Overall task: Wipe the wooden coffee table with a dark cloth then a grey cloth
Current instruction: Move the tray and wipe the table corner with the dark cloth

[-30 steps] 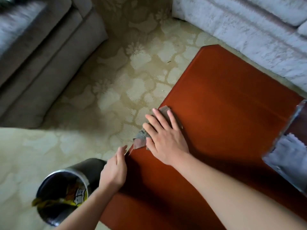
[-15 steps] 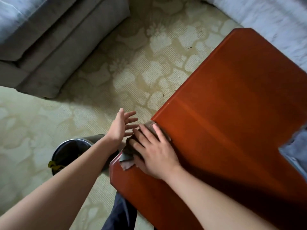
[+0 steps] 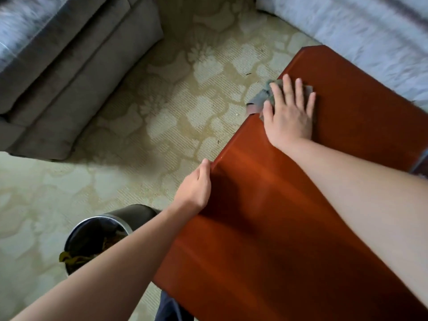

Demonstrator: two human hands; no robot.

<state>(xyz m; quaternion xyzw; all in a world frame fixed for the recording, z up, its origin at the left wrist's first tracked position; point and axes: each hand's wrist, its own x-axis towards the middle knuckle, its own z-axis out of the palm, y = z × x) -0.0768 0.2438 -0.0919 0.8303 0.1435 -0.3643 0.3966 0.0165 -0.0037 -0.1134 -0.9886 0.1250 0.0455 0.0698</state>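
Note:
The reddish wooden coffee table (image 3: 266,216) fills the right half of the view. My right hand (image 3: 289,112) lies flat, fingers spread, pressing a grey-brown cloth (image 3: 260,98) onto the table's far left edge. Part of the cloth hangs over that edge. My left hand (image 3: 194,188) rests against the table's left edge nearer to me, fingers together, holding nothing that I can see.
A round dark waste bin (image 3: 97,237) with yellow scraps stands on the patterned carpet by the table's near left corner. A grey sofa (image 3: 58,66) is at the upper left, a pale sofa (image 3: 359,31) at the upper right. Something grey (image 3: 420,162) lies at the table's right edge.
My right hand has slid the cloth along the table's left edge, away from me. My left hand has come to rest against the edge with its fingers closed together.

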